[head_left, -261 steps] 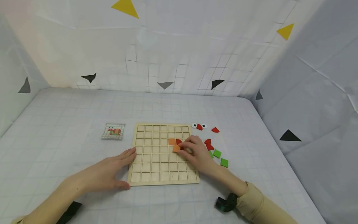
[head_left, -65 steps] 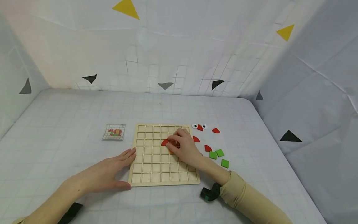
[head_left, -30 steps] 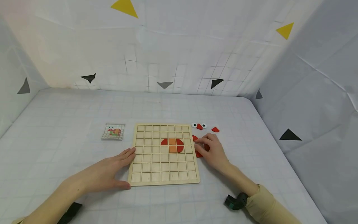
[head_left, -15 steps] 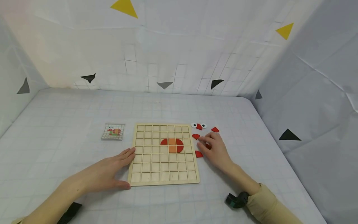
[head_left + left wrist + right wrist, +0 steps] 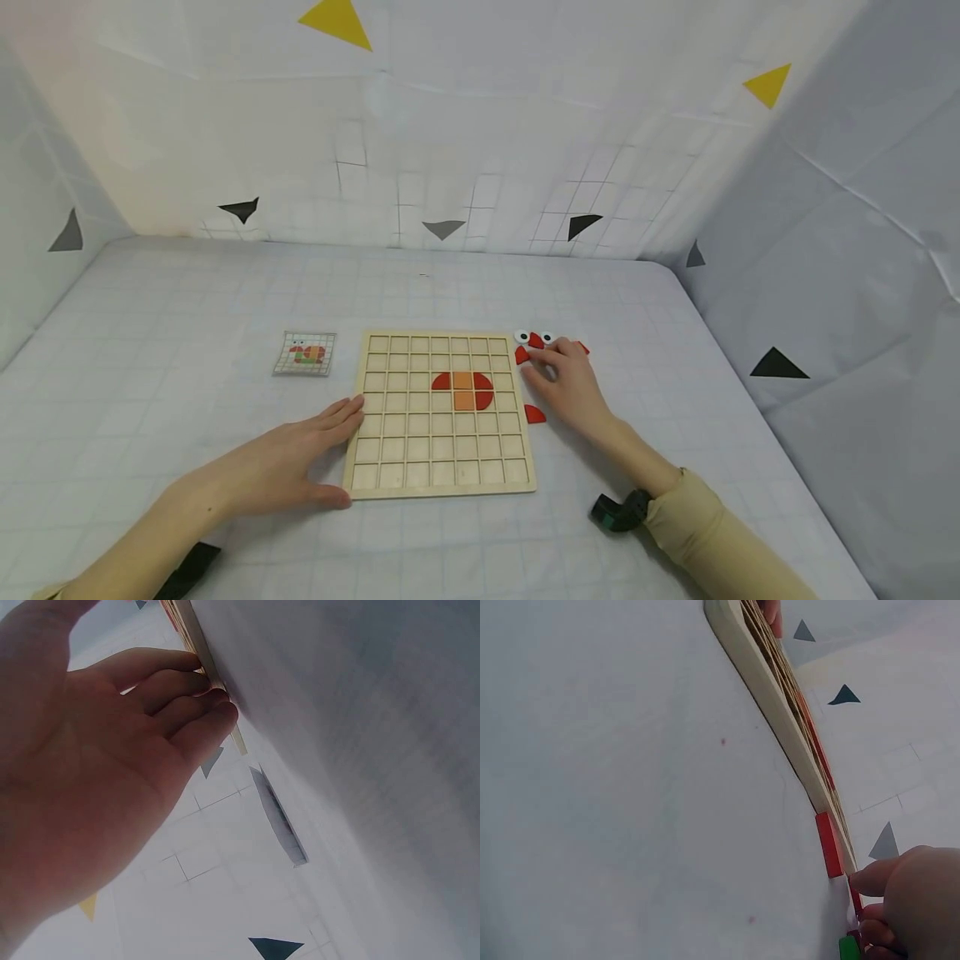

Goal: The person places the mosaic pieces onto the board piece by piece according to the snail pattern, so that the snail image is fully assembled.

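Observation:
A wooden grid board (image 5: 405, 492) lies on the table. It holds two orange squares (image 5: 464, 400) and several red quarter-round tiles, one (image 5: 442, 382) left of the orange. My left hand (image 5: 300, 458) rests flat beside the board, fingertips against its left edge (image 5: 214, 679). Off the board's right edge, my right hand (image 5: 573, 387) has its index fingertip at a loose red quarter-round tile (image 5: 522, 356). The thumb is a little apart from that tile in the head view. In the right wrist view the thumb (image 5: 877, 876) stands close to a red tile (image 5: 856, 898).
Two eye tiles (image 5: 522, 337) with a red tile (image 5: 536, 340) between them lie beyond the right hand. Another red tile (image 5: 535, 414) sits by the board's right edge. A green tile (image 5: 849, 947) shows in the right wrist view. A picture card (image 5: 305, 354) lies at the left.
A red tile went onto the board, left of the upper orange square. In the last half second, the right hand shifted away from me, and the loose red tile moved farther off and turned.

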Tool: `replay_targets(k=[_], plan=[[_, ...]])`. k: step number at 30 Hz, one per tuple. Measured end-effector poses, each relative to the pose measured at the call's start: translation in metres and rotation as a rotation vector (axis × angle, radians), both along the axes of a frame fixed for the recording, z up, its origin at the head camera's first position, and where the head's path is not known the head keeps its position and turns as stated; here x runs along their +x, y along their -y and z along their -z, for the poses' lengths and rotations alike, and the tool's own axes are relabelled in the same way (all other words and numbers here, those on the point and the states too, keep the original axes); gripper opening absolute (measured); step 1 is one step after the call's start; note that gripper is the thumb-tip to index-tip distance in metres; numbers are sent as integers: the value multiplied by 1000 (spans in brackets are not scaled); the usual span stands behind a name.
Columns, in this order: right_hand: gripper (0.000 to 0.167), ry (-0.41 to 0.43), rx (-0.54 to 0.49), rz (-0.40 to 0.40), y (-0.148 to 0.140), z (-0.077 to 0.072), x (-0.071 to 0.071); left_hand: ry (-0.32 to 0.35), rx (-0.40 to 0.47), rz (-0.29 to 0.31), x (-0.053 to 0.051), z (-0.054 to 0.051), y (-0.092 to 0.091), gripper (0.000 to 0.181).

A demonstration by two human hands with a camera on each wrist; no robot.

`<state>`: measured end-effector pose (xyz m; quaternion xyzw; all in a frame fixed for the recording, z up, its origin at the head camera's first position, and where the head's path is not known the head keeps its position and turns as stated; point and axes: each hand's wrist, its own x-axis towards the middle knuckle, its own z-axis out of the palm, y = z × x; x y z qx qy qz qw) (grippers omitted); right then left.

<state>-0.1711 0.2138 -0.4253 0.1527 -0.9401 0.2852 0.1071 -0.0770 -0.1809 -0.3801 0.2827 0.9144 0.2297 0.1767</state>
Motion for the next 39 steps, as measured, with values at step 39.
replay_targets(k=[39], plan=[[21, -13, -113, -25, 14, -3, 2, -12, 2, 6, 0, 1, 0, 101]])
